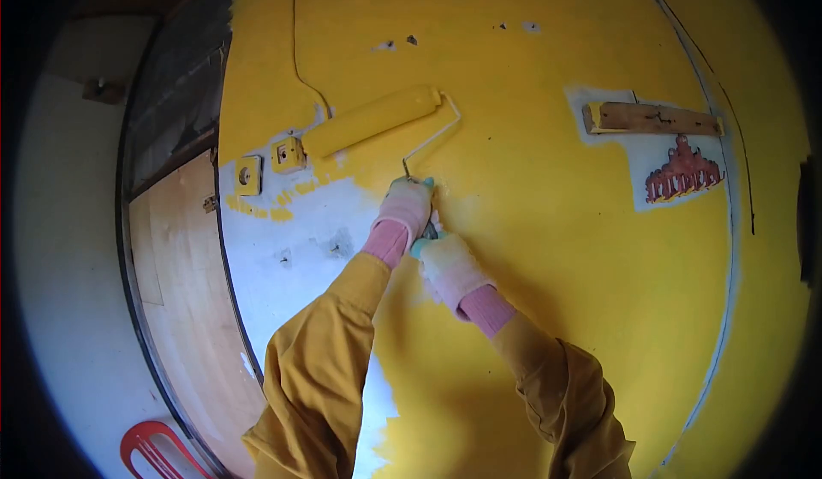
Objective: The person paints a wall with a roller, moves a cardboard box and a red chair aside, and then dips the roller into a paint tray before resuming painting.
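Both of my gloved hands are wrapped around the handle of a paint roller point(374, 123). My left hand point(406, 203) grips higher up, close to the bent wire frame. Just below it and to the right, my right hand point(451, 265) closes on the lower part of the handle. The yellow-coated roller sleeve lies tilted against the wall point(531, 248), its left end beside a yellow-smeared socket box point(288, 154). Yellow paint covers most of the wall; a white patch point(291, 282) shows at lower left. My fingers hide most of the handle.
A second socket point(248, 176) sits left of the box. A cable point(295, 34) runs down the wall. At right are a wooden strip point(655, 119) and a red crown-like design point(683, 173). A wooden door point(193, 248) stands left, with a red plastic chair point(154, 446) at the bottom.
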Demonstrator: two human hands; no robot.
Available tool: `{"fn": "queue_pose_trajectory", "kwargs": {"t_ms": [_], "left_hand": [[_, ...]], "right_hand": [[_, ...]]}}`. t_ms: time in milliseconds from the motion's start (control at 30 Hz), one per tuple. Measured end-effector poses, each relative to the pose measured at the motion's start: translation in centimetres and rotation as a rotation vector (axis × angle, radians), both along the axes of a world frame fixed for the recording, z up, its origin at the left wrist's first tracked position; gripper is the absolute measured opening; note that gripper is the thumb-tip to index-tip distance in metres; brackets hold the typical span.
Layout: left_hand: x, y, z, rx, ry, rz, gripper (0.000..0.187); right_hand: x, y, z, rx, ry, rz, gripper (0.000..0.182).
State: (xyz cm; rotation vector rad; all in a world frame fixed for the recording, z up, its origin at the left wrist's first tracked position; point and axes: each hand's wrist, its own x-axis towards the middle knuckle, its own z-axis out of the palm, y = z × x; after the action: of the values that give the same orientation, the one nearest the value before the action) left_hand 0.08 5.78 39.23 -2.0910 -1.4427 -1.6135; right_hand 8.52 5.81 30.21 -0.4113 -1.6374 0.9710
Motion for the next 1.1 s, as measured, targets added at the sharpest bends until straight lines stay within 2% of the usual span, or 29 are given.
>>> {"fn": "queue_pose_trajectory", "kwargs": {"t_ms": [33, 100, 167, 200, 233, 267, 300, 333, 367, 400, 433, 500, 567, 633, 700, 733, 800, 833, 900, 933, 1000, 1067, 1100], "left_hand": [[0.2, 0.8, 0.8, -0.03, -0.075, -0.064, 0.028], [0.5, 1.3, 2.0, -0.068, -0.13, -0.121, 0.027], [0.7, 0.8, 2.4, -0.103, -0.185, -0.179, 0.025], [0.6, 0.5, 1.9, -0.121, -0.106, -0.148, 0.024], [0.3, 0.3, 1.1, -0.142, -0.03, -0.114, 0.023], [-0.2, -0.2, -0.8, -0.149, 0.069, -0.125, 0.03], [-0.7, -0.7, -3.4, -0.152, 0.17, -0.136, 0.037], [-1.6, 1.3, -6.1, -0.151, 0.149, -0.088, 0.036], [-1.0, -1.4, -8.3, -0.183, 0.158, -0.021, 0.033], [-0.8, -2.3, -10.2, -0.239, -0.025, -0.027, 0.03], [-1.3, -2.1, -11.3, -0.275, -0.001, -0.061, 0.028], [-1.8, -2.6, -10.7, -0.331, -0.024, -0.136, 0.029], [-2.0, -3.6, -8.3, -0.404, -0.079, -0.357, 0.036], [-2.9, -1.7, -4.6, -0.375, 0.131, -0.295, 0.045], [-2.8, -0.6, -1.6, -0.041, 0.185, -0.092, 0.045], [-2.8, -1.2, -1.1, -0.038, 0.184, -0.101, 0.045], [-2.8, -3.6, -0.7, -0.14, -0.151, -0.387, 0.048], [-2.5, -4.1, -1.6, -0.118, -0.123, -0.438, 0.056], [-2.8, -1.2, -2.8, -0.075, -0.135, -0.497, 0.055], [-2.7, -1.2, -3.3, -0.038, -0.151, -0.547, 0.053], [-2.4, -0.2, -4.7, -0.07, -0.096, -0.47, 0.049], [-1.3, 3.0, -8.5, -0.237, -0.064, -0.642, 0.046], [-0.7, 2.0, -9.9, -0.236, -0.066, -0.643, 0.046]], "right_hand": [[0.3, 0.8, 0.7, 0.008, -0.026, 0.006, 0.012], [0.6, 0.5, 2.0, 0.013, -0.054, 0.01, 0.012], [0.7, -3.0, 3.5, -0.237, 0.046, -0.043, 0.012], [0.5, -1.7, 2.5, -0.242, 0.044, -0.044, 0.012], [0.3, 0.4, 0.3, 0.005, -0.07, -0.043, 0.012], [-0.2, 1.5, -2.0, 0.254, -0.184, -0.038, 0.012], [-0.7, -0.8, -3.9, 0.031, -0.06, 0.008, 0.012], [-1.1, -3.5, -5.8, -0.191, 0.065, 0.055, 0.013], [-1.7, -4.6, -8.0, -0.265, 0.097, 0.082, 0.013], [-2.2, -5.1, -9.6, -0.336, 0.129, 0.107, 0.014], [-2.7, -5.1, -10.6, -0.335, 0.127, 0.109, 0.014], [-3.4, -4.9, -11.6, -0.414, 0.306, 0.26, 0.015], [-3.8, -5.0, -9.2, -0.358, 0.337, 0.234, 0.015], [-3.9, -5.0, -5.6, -0.307, 0.385, 0.187, 0.015], [-3.8, -4.7, -1.7, -0.307, 0.414, 0.139, 0.013], [-3.7, -4.5, 0.2, -0.299, 0.423, 0.118, 0.012], [-3.1, -5.1, 3.2, -0.167, 0.457, -0.035, 0.009], [-2.8, -5.0, 3.6, -0.164, 0.459, -0.041, 0.009], [-2.1, -4.6, 3.8, -0.111, 0.393, -0.139, 0.008], [-1.9, -4.7, 2.5, -0.118, 0.391, -0.145, 0.008], [-1.8, -5.1, -2.1, -0.149, 0.415, -0.06, 0.008], [-1.2, -4.9, -5.6, -0.295, 0.367, -0.118, 0.012], [-0.9, -5.5, -6.6, -0.295, 0.365, -0.119, 0.012]]}}
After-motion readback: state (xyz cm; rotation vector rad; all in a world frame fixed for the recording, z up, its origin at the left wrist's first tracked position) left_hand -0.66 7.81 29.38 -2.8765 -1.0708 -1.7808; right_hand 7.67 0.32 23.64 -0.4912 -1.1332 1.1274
